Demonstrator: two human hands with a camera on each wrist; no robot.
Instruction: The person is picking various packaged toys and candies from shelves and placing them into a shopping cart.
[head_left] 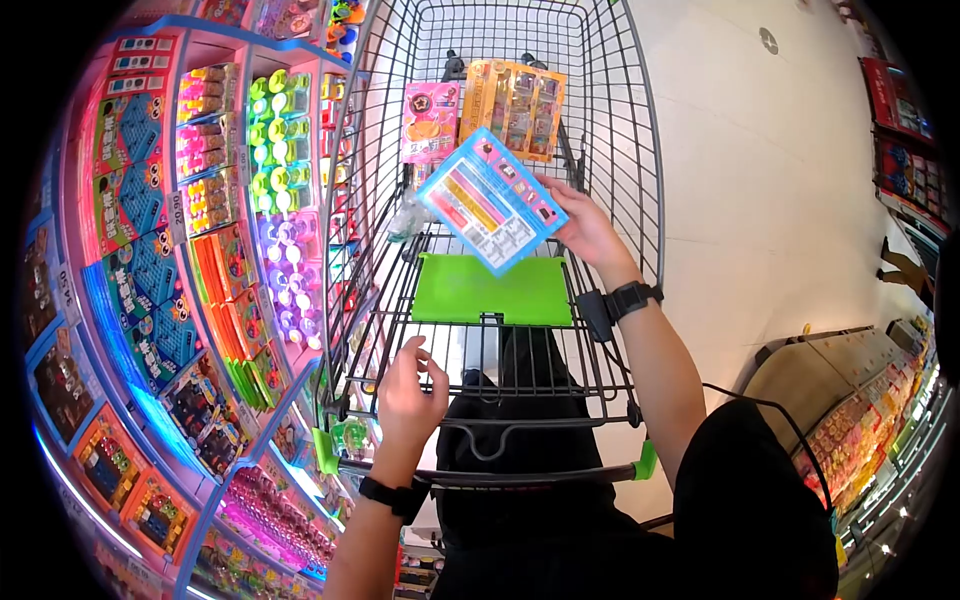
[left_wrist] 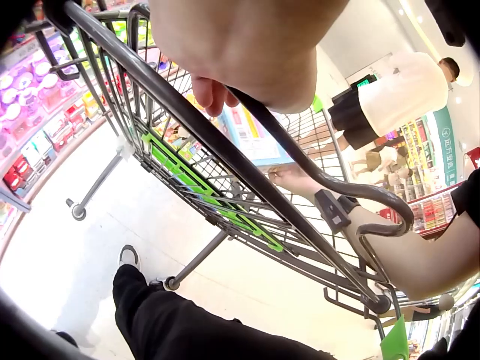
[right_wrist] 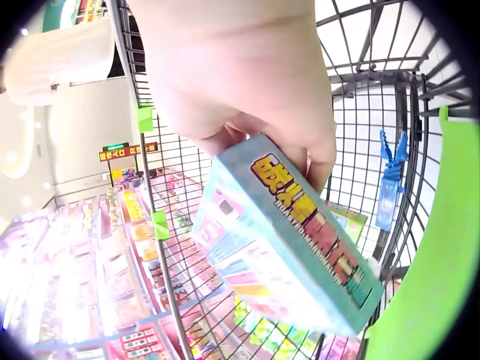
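Note:
My right hand [head_left: 588,230] grips a light blue cardboard box [head_left: 492,205] by its edge, above the shopping cart's wire basket [head_left: 615,90]. The right wrist view shows the box's narrow side [right_wrist: 315,225] with yellow and pink lettering, the fingers around one end. Over the cart's near end, my left hand [head_left: 412,395] hangs with loosely bent fingers and nothing in it. Farther in the basket lie a pink box [head_left: 430,125] and an orange package [head_left: 515,100], partly overlapped by the blue box in the head view. A clear pack with a blue top [right_wrist: 388,184] is also inside.
Shelves of colourful toys [head_left: 285,130] line the left, close to the cart. A green panel [head_left: 490,292] sits on the fold-out seat, ahead of the handle bar [head_left: 490,474]. Another person in a white top [left_wrist: 401,94] stands beyond the cart. Display bins [head_left: 830,400] stand at right.

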